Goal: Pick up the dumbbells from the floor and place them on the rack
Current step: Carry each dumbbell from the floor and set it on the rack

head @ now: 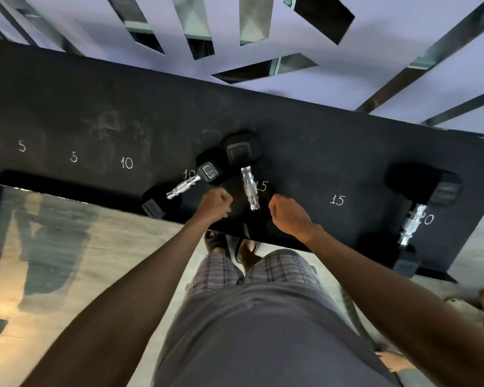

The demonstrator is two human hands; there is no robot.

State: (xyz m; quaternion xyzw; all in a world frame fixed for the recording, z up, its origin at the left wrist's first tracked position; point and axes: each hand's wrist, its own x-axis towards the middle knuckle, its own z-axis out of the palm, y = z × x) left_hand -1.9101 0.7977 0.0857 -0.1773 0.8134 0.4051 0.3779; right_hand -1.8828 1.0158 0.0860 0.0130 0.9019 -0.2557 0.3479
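Left hand (215, 203) and right hand (287, 216) are curled into empty fists flanking the middle dumbbell (249, 188), which lies on the black rack (95, 129) between the 10 dumbbell (183, 187) and the far-right dumbbell (411, 224).

You stand in a gym's free-weights corner. On the black dumbbell rack (319, 141) lie rubber hex dumbbells (249, 188) with chrome handles, and white handwritten weight numbers (126, 162) run along its shelf. Behind the rack rises a pale wall (375, 60) cut with slanted mirror strips (263, 20).
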